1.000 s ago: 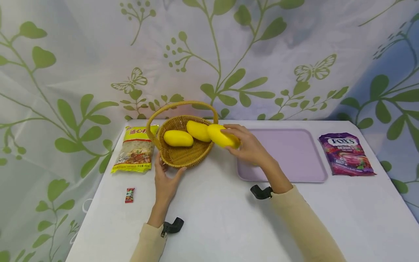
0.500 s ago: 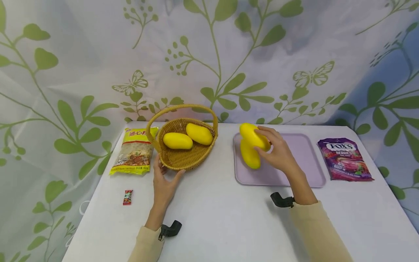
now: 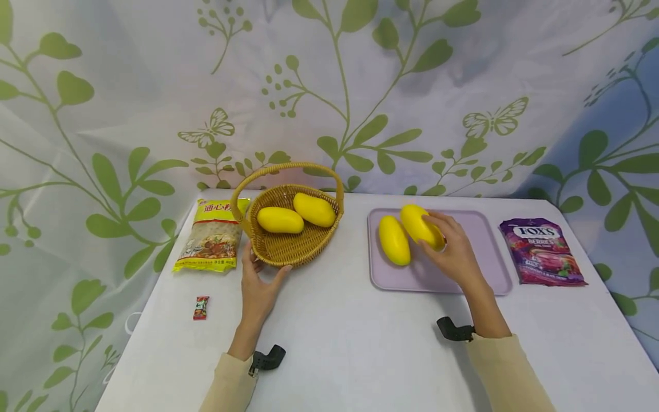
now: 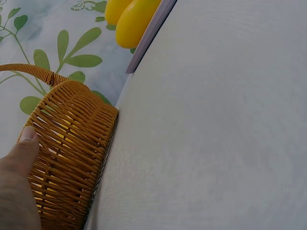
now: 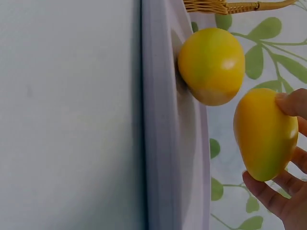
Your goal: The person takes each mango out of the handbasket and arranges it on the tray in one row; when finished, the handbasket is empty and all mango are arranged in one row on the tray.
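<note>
My right hand grips a yellow mango over the lilac tray, with thumb and fingers around it. In the right wrist view this mango hangs apart from the tray's surface. A second mango lies on the tray just left of it. My left hand holds the near left side of a wicker basket, its thumb against the outer wall in the left wrist view; its other fingers are partly hidden. Two more mangoes lie inside the basket, one left and one right.
A yellow pasta bag lies left of the basket, with a small red wrapped candy nearer the front. A purple candy bag lies right of the tray. The basket's tall handle arches up before the patterned curtain.
My right hand has carried its mango from the basket rightward over the tray, then past the mango lying there and lower. The left hand stays at the basket.
</note>
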The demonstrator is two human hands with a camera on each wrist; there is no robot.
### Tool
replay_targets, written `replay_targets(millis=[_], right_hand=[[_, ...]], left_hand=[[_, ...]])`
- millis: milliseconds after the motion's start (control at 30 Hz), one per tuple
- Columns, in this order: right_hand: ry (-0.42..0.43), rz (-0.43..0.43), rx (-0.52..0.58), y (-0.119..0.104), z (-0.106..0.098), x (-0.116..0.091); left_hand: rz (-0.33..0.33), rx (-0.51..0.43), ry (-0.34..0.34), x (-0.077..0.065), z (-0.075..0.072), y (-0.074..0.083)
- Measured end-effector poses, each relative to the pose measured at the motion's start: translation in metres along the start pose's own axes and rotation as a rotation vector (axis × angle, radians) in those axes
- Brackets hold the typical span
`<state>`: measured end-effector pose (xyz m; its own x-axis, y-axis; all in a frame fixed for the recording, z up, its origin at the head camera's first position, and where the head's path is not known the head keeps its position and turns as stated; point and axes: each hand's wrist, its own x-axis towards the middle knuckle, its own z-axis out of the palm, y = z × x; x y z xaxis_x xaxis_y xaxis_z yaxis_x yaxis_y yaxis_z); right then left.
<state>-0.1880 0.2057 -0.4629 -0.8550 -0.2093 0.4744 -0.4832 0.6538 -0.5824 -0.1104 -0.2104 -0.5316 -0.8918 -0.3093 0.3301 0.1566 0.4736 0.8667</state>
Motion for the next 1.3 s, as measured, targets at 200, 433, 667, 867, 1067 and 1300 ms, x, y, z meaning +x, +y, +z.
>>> replay_targets(millis=[200, 433, 667, 867, 1067, 1300], right_hand=[[-0.003, 0.066, -0.008, 0.007, 0.0, -0.007], [-0.034, 0.121, -0.016, 0.012, 0.004, -0.015], [-0.075, 0.165, -0.03, 0.011, 0.009, -0.019], [-0.089, 0.192, -0.023, 0.008, 0.011, -0.021], [-0.117, 0.213, -0.028, 0.006, 0.012, -0.021], [-0.136, 0.216, -0.015, 0.005, 0.012, -0.022]], left_hand=[[0.009, -0.001, 0.002, 0.0, 0.002, -0.001], [0.023, 0.006, 0.001, 0.001, 0.002, -0.003], [0.008, 0.008, -0.002, 0.0, 0.001, -0.002], [0.02, 0.011, -0.002, 0.0, 0.001, -0.003], [0.018, 0.008, -0.003, 0.0, 0.001, -0.004], [0.008, 0.011, -0.008, 0.001, 0.001, -0.002]])
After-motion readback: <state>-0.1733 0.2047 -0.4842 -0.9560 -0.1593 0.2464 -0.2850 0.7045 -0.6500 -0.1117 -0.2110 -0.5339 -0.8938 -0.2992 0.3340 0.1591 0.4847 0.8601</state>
